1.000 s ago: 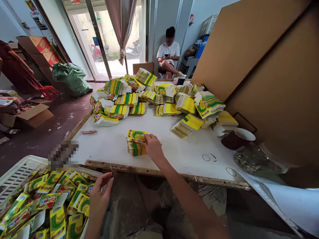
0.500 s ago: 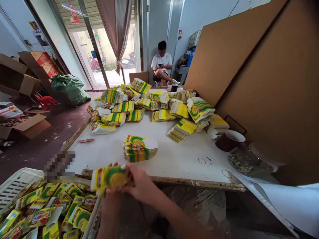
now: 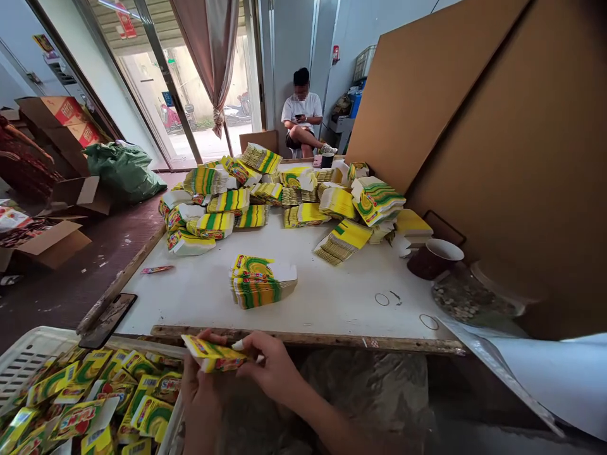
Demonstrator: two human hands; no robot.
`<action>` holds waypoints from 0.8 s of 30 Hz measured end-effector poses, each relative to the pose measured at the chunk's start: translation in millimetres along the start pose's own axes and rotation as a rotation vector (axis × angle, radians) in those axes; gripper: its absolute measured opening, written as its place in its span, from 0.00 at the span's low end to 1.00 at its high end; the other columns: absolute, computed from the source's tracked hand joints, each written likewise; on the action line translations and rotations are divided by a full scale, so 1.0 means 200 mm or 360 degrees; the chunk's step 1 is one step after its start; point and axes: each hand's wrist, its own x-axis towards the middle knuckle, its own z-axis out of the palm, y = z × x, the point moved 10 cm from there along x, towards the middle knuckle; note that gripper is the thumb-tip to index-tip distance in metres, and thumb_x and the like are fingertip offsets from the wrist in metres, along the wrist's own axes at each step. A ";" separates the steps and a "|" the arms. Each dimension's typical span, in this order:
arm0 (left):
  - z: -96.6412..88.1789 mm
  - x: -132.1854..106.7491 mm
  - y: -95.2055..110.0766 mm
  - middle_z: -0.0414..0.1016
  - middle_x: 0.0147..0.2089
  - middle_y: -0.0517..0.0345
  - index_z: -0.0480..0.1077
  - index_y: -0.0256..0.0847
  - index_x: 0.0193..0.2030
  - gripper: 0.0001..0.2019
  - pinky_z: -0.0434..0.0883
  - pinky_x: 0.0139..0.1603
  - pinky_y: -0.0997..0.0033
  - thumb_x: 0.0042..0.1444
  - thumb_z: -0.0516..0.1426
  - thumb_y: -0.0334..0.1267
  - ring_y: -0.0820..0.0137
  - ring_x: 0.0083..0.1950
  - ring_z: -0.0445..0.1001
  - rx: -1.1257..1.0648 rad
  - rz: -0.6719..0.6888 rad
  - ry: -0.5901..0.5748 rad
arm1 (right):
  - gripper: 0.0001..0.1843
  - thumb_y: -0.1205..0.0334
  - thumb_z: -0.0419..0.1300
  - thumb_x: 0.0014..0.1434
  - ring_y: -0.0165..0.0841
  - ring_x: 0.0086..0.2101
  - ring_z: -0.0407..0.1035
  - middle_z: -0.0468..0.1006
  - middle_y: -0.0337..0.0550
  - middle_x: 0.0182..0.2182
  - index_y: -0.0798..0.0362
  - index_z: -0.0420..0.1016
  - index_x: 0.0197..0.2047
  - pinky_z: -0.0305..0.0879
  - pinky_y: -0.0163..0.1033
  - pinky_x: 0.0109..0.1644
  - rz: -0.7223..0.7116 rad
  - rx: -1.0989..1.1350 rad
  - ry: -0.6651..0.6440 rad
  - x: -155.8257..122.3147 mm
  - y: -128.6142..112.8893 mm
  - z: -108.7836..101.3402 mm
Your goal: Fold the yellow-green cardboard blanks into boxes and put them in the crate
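Observation:
A small yellow and green printed carton (image 3: 215,355) is between my two hands, tilted, in front of the table's near edge. My left hand (image 3: 199,370) grips its left end from below and behind. My right hand (image 3: 265,357) has its thumb and fingers closed at the carton's right end, with a white covering on one fingertip. Just beyond, on the white table (image 3: 327,303), lies a fanned stack of flat cartons (image 3: 260,281). To my left, a white plastic basket (image 3: 47,335) holds many filled-out cartons of the same print.
Bundles of flat cartons (image 3: 227,201) cover the table's far side. A phone (image 3: 111,319) lies at the left edge. On the right are a dark mug (image 3: 434,260), a clear container (image 3: 469,297) and cardboard sheets (image 3: 455,158). A person (image 3: 303,114) sits behind the table.
The carton has turned from its broad face showing to a flatter, edge-on tilt in my hands. My view has shifted slightly. Another person has come into view at the far left.

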 end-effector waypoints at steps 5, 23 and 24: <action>-0.10 0.06 0.06 0.79 0.33 0.52 0.76 0.39 0.31 0.21 0.76 0.43 0.62 0.39 0.67 0.56 0.57 0.41 0.77 0.0458 0.0099 -0.0013 | 0.06 0.63 0.65 0.58 0.29 0.28 0.66 0.74 0.36 0.25 0.52 0.76 0.29 0.60 0.33 0.32 -0.0378 -0.0321 0.0125 -0.01 -0.13 -0.16; 0.27 -0.24 0.02 0.73 0.57 0.47 0.52 0.44 0.65 0.33 0.76 0.47 0.63 0.52 0.58 0.35 0.60 0.52 0.77 0.1585 0.0741 -0.1090 | 0.34 0.49 0.63 0.58 0.44 0.57 0.65 0.67 0.52 0.60 0.48 0.60 0.64 0.62 0.51 0.61 0.0145 0.0308 0.0048 -0.09 0.04 -0.15; 0.28 -0.26 0.03 0.72 0.58 0.47 0.52 0.44 0.65 0.34 0.76 0.49 0.63 0.52 0.58 0.33 0.61 0.53 0.77 0.1578 0.0827 -0.1111 | 0.33 0.47 0.65 0.55 0.44 0.54 0.69 0.72 0.50 0.56 0.48 0.64 0.62 0.64 0.50 0.59 0.0330 0.0515 -0.0058 -0.10 0.11 -0.09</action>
